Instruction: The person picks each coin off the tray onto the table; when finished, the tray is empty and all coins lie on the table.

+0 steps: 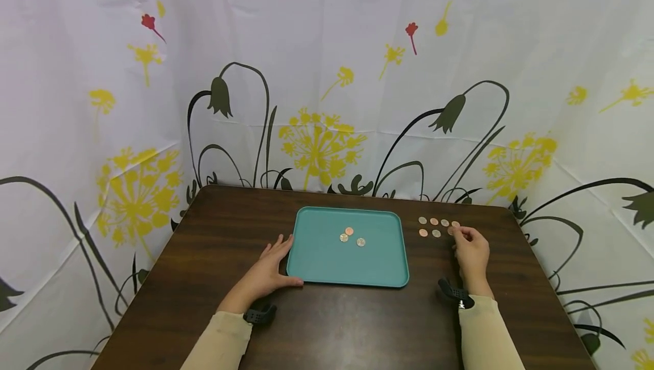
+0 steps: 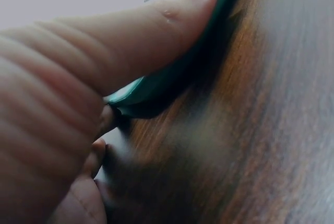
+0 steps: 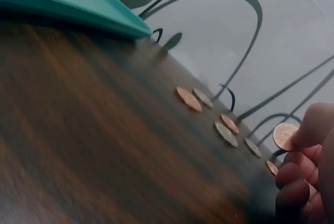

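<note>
My right hand is at the right of the table and pinches a copper-coloured coin between thumb and fingers, its face visible in the right wrist view. Close by, several copper and silver coins lie in two rows on the wood. My left hand rests at the near left corner of a teal tray. Its fingers are spread along the left side, and the thumb lies straight along the front rim. Inside the tray are one copper coin and two silver-toned coins, one of them a silver coin.
The dark wooden table ends at the back against a white curtain printed with flowers. Dark straps sit on both wrists: a left strap and a right strap.
</note>
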{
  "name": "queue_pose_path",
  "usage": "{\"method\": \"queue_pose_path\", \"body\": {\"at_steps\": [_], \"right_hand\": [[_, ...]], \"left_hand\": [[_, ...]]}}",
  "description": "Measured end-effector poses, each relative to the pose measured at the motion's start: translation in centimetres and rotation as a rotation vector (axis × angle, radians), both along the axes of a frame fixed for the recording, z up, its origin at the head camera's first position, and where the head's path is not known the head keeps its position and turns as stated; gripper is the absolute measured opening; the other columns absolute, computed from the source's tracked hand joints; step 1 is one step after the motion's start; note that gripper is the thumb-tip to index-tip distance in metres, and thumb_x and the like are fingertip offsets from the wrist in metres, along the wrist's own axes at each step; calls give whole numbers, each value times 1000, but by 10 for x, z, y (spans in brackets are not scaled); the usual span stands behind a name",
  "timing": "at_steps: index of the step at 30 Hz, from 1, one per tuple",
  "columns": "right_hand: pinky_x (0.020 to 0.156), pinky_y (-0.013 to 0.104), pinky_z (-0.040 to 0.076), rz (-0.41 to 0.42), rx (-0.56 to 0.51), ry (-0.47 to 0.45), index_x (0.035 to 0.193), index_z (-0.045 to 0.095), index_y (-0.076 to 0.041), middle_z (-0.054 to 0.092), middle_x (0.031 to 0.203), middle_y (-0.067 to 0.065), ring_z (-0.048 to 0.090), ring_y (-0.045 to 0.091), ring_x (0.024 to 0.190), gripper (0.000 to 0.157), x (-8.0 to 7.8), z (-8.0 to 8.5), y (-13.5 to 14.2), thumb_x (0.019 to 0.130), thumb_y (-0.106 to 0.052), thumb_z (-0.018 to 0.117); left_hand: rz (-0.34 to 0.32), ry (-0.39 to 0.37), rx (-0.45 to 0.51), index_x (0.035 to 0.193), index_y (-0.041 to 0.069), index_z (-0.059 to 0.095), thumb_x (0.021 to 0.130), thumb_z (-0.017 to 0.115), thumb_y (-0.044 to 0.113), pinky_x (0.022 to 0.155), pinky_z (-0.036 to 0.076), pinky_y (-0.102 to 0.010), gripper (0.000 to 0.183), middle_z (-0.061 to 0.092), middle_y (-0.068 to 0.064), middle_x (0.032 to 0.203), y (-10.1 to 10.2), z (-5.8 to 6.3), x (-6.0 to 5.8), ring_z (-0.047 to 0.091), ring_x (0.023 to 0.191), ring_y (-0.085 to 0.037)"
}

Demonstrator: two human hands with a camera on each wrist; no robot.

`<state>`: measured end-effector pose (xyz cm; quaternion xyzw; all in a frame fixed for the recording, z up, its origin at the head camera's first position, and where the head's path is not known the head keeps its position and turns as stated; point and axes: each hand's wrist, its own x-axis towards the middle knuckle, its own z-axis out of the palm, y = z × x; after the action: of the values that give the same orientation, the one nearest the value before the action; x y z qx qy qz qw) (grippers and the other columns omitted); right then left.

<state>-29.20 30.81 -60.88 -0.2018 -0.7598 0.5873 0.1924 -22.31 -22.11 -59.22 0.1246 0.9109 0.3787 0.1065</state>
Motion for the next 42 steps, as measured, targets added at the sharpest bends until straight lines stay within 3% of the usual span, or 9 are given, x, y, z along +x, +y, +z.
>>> {"method": "queue_pose_path", "body": {"at_steps": [4, 13, 18, 30, 42], "right_hand": [[48, 22, 52, 29, 6, -28, 111, 75, 3, 69, 78, -5, 59, 6, 58, 26, 1, -1, 2, 103, -22, 74], [48, 24, 56, 42, 125, -113, 110, 76, 1, 72, 78, -3, 62, 7, 54, 22, -4, -1, 2, 103, -19, 71], [47, 23, 56, 32, 163, -123, 111, 75, 4, 73, 78, 1, 61, 6, 50, 22, -6, -2, 0, 102, -15, 67], [47, 23, 55, 38, 234, -136, 106, 76, 3, 72, 71, -1, 63, 7, 49, 23, -6, -2, 1, 101, -19, 74], [49, 23, 57, 32, 196, -129, 108, 74, 2, 75, 80, 6, 64, 7, 52, 20, -1, -1, 2, 103, -17, 70]], "left_hand": [[10, -10, 2, 175, 12, 22, 83, 96, 46, 134, 9, -72, 123, 13, -18, 183, 0, 0, 3, 3, 171, -45], [0, 1, 0, 175, 10, 23, 84, 96, 45, 135, 7, -71, 122, 15, -17, 183, 0, 0, -1, 4, 171, -42], [6, 0, -17, 175, 10, 23, 83, 96, 46, 135, 8, -71, 123, 15, -18, 183, -1, 0, -2, 4, 171, -43], [-1, -2, -11, 175, 9, 23, 84, 95, 46, 135, 7, -70, 122, 16, -17, 183, 0, 0, -1, 5, 171, -41], [-5, 2, -2, 175, 9, 23, 84, 96, 45, 135, 7, -70, 122, 17, -16, 183, 1, 0, 0, 5, 171, -41]]}}
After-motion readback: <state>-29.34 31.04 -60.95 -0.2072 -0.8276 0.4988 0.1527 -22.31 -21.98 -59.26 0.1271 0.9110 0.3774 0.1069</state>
